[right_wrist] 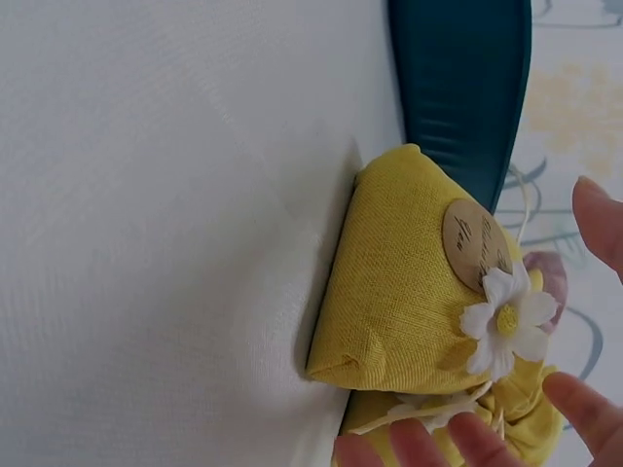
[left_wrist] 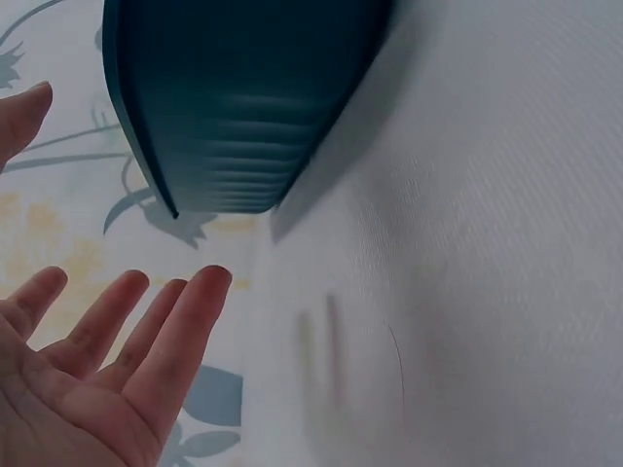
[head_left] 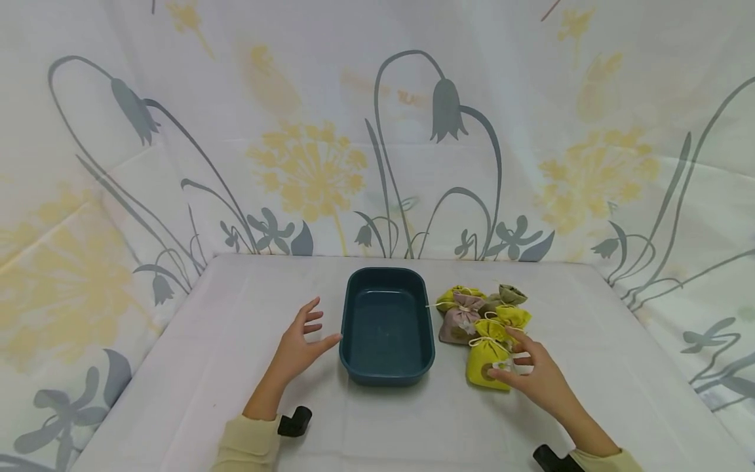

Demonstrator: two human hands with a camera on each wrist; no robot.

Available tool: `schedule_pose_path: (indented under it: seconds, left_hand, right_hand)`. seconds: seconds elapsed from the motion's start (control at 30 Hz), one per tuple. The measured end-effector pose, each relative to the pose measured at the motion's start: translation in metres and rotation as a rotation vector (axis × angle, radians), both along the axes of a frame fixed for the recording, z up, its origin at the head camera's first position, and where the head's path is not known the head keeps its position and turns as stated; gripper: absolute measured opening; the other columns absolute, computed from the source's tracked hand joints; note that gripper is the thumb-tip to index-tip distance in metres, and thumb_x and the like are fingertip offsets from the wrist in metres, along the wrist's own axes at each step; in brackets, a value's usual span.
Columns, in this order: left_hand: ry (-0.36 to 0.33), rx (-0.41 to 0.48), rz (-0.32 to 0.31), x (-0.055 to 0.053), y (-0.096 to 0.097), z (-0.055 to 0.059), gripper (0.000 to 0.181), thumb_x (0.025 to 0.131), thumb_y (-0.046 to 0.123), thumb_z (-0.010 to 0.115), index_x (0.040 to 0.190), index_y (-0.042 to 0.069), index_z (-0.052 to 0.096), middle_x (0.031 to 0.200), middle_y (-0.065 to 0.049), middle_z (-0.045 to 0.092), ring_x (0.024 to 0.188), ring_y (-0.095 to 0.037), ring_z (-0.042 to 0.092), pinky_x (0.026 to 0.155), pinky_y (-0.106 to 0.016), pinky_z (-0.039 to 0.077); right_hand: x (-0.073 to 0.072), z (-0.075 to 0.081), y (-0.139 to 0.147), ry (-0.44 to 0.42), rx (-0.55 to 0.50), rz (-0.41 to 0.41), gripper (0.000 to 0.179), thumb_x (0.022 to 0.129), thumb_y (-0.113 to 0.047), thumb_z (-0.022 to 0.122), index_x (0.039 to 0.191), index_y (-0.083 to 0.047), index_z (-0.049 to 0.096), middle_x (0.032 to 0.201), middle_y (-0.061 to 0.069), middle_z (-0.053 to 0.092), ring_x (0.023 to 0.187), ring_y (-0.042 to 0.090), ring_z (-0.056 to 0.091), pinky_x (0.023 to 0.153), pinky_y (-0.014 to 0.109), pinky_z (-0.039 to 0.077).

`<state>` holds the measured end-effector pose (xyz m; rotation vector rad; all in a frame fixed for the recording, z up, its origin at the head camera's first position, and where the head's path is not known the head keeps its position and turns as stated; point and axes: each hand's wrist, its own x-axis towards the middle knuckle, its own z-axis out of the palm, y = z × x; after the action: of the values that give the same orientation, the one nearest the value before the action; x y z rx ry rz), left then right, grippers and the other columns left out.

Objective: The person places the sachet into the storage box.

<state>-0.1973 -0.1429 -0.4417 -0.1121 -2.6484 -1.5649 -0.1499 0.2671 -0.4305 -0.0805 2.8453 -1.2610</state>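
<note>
My left hand (head_left: 297, 351) is held with fingers spread beside the left wall of a dark teal rectangular tub (head_left: 387, 328); its thumb tip is close to the rim, and I cannot tell whether they touch. In the left wrist view, nothing is in that palm. My right hand (head_left: 539, 377) hovers over the front yellow cloth drawstring pouch (head_left: 479, 368), thumb and fingers apart around it. The right wrist view shows that pouch's round brown label (right_wrist: 475, 243) and white fabric flower (right_wrist: 506, 319). The fingertips there lie close to a second yellow pouch behind; contact is unclear.
Right of the tub, more pouches lie bunched together: a mauve one (head_left: 457, 326), an olive one (head_left: 510, 295), and other yellow ones (head_left: 514, 316). A white cloth covers the table (head_left: 265, 282). Flower-printed fabric (head_left: 318, 170) hangs behind it.
</note>
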Motion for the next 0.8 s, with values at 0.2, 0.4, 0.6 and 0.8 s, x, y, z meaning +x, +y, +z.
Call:
schedule_pose_path:
  seconds: [0.2,0.4,0.6,0.8]
  left_hand:
    - [-0.063,0.013,-0.034,-0.003,0.011,0.001,0.076,0.079,0.030,0.075,0.143,0.017,0.035,0.133,-0.014,0.048,0.116,-0.033,0.051,0.084,-0.049,0.050]
    - [-0.156,0.098,-0.071,-0.007,0.015,-0.004,0.072,0.080,0.020,0.075,0.141,0.014,0.038,0.131,-0.014,0.048,0.115,-0.034,0.051,0.080,-0.045,0.053]
    - [-0.180,0.225,-0.127,-0.009,0.016,-0.006,0.061,0.083,0.010,0.070,0.137,0.009,0.043,0.126,-0.016,0.050,0.109,-0.033,0.054,0.069,-0.039,0.056]
    - [-0.197,0.263,-0.137,-0.009,0.017,-0.005,0.058,0.084,0.006,0.068,0.137,0.006,0.044,0.124,-0.018,0.051,0.104,-0.032,0.058,0.067,-0.040,0.056]
  right_hand:
    - [-0.003,-0.005,0.000,-0.056,-0.037,-0.007,0.086,0.077,-0.035,0.076,0.144,-0.008,0.030,0.121,0.024,0.043,0.100,0.035,0.052,0.075,0.042,0.050]
    - [-0.007,-0.008,-0.001,-0.122,-0.054,-0.005,0.087,0.077,-0.038,0.076,0.145,-0.011,0.029,0.131,0.027,0.039,0.102,0.035,0.051,0.075,0.041,0.050]
    - [-0.010,-0.008,0.001,-0.093,-0.056,0.046,0.085,0.076,-0.032,0.077,0.144,-0.010,0.032,0.132,0.029,0.040,0.101,0.035,0.053,0.071,0.038,0.050]
    - [-0.013,-0.008,0.004,-0.061,-0.061,0.070,0.081,0.072,-0.025,0.081,0.139,-0.008,0.039,0.128,0.026,0.044,0.096,0.032,0.055,0.068,0.034,0.050]
